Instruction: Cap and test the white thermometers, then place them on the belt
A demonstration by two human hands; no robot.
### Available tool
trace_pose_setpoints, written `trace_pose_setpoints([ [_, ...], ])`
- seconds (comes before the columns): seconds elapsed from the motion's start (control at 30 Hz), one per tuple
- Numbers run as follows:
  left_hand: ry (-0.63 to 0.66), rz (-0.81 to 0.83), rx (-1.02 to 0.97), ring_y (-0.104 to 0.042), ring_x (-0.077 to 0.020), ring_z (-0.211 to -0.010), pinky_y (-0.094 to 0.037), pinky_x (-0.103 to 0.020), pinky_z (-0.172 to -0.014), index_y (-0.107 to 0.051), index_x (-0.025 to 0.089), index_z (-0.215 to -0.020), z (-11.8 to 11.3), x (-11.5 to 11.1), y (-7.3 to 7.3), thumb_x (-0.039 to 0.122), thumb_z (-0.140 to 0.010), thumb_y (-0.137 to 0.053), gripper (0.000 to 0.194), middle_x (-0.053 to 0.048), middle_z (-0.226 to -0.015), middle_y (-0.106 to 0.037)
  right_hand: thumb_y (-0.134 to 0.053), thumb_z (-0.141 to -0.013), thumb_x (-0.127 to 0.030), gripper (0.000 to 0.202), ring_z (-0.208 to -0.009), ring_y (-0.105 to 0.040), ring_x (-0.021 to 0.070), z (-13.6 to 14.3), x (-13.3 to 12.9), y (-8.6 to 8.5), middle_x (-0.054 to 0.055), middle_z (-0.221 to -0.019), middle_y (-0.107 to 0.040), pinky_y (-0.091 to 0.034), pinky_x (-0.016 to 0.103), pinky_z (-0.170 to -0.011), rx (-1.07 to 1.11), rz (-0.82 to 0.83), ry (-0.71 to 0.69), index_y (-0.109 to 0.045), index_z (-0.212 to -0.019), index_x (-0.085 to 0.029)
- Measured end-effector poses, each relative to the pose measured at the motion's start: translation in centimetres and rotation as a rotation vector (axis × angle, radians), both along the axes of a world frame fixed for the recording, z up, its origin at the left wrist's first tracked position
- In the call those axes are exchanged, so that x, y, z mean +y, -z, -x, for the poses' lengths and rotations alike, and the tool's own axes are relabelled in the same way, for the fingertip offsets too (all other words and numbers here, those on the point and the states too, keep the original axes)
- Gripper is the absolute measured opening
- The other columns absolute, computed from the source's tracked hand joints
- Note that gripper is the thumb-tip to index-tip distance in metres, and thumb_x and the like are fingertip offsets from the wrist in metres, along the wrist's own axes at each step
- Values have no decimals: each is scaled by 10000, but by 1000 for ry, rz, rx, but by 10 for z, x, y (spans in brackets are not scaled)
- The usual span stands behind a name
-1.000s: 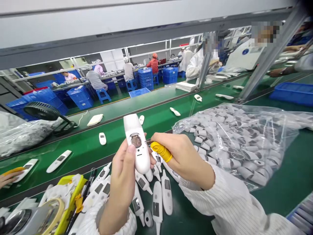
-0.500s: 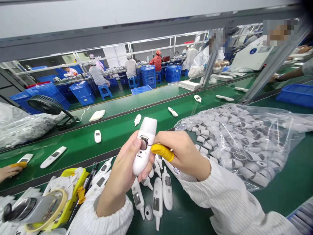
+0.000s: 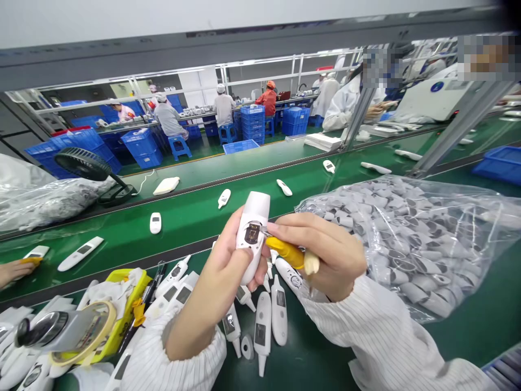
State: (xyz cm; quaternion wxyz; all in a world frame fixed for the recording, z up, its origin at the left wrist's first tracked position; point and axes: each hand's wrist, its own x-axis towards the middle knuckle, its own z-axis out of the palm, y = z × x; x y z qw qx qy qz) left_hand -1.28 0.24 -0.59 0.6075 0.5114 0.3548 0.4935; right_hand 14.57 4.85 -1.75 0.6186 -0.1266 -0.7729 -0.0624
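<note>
Left hand (image 3: 228, 266) grips a white thermometer (image 3: 252, 233), its window bare; right hand (image 3: 325, 255) pinches a thin tool (image 3: 264, 233) at it.

Glossy white plastic thermometer (image 3: 253, 233); crinkled clear plastic bag (image 3: 427, 239).

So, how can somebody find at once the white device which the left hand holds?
Start at the big clear bag of grey caps on the green bench. Just left of it, the left hand holds one white thermometer body upright. Unlike those lying flat below, it is raised and shows an open round window.
</note>
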Motion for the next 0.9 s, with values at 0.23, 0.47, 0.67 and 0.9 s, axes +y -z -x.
trace_pose_setpoints([
  [0.23, -280, -126, 104, -482, -94, -571, -457, -193, -511, -425, 369, -1440, -9, -5, 7, 121, -894, -486, 602, 22, -775, -514, -605, -904, -46, 113, -723, -641, 142, 6, -5, 2, 109, -831, -704, -554, 235, -632, -194, -118, 172, -673, -991, -67],
  [0.47, -343, -266, 272, -529, -120, -642, -493, -236, -575, -357, 385, -1485, -13, -4, 21, 124, -893, -496, 662, -28, -1066, -604, -835, -745, -258, 289, -622, -518, 74, 14, 4, 2, -35, -785, -533, -467, 183, -522, 209, 764, -372, -575, -858, -202],
  [0.67, -434, -417, 511, -588, -137, -753, -480, -229, -602, -329, 404, -1493, -23, -4, 23, 109, -896, -428, 673, -26, -1289, -571, -915, -581, -426, 501, -580, -487, 77, 16, 7, -1, -66, -674, -452, -464, 201, -519, 275, 1308, -635, -539, -804, -181],
  [0.9, -422, -330, 460, -579, -124, -717, -481, -221, -595, -369, 331, -1480, -21, 3, 18, 127, -877, -452, 642, -31, -1087, -618, -819, -684, -526, 537, -637, -542, 113, 10, 14, 2, -40, -766, -528, -493, 239, -584, 162, 1203, -639, -532, -1011, -212],
])
